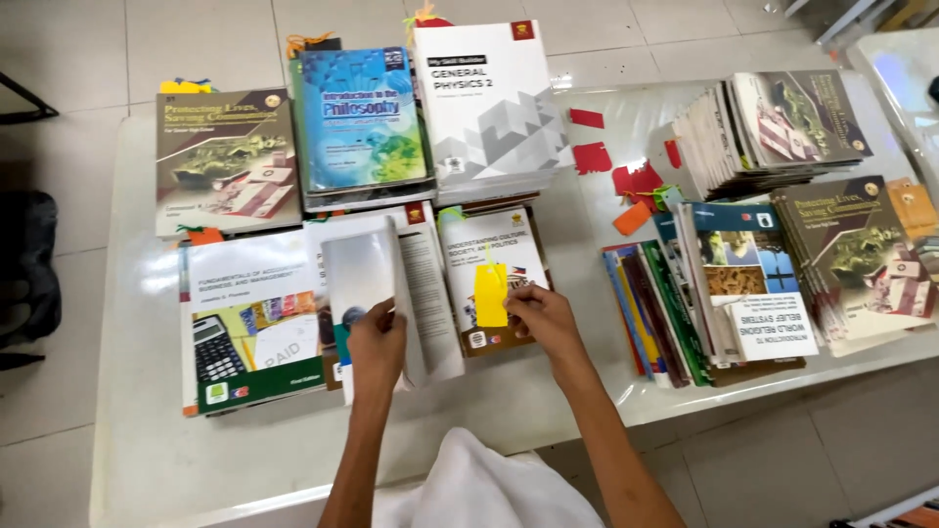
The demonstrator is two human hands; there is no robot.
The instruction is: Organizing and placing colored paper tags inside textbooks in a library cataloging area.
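My left hand (376, 344) holds up the cover and first pages of a white book (386, 284) lying near the table's front edge. My right hand (544, 318) pinches the lower end of a yellow paper tag (491, 290) that lies on the cover of a brown-edged textbook (495, 256) just right of the open book. A white cloth (484, 489) lies over my lap below both arms.
The white table (147, 411) bears stacks of textbooks: a calculator-cover book (249, 328) at left, a green-brown book (225, 161), a blue book (362, 117) and a white book (489, 103) behind. Red paper scraps (611, 166) and more stacks (773, 274) lie right.
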